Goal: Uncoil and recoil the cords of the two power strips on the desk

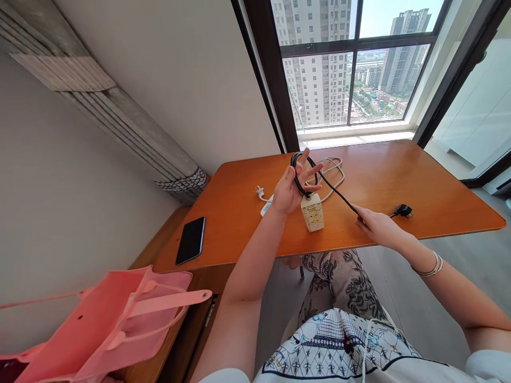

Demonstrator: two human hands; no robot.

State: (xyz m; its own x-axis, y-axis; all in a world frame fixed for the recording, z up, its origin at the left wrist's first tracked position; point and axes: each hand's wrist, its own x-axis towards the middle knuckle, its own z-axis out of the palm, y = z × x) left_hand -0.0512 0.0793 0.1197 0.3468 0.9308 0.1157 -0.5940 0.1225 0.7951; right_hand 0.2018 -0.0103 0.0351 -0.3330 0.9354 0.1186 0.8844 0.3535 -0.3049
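Observation:
A black power cable is looped in a coil around the fingers of my left hand, which are partly spread. From the coil it runs taut down to my right hand, whose fingers are closed on it. Past the right hand the cable ends in a black plug near the table's front edge. Just below my left hand is a beige block-shaped power socket, where the other end of the cable goes in. I cannot tell whether the block rests on the table or hangs.
Behind my left hand lie a white cable, its white plug and a partly hidden white power strip. A black phone lies on the orange-brown table. At lower left sits a pink bag. A window stands behind.

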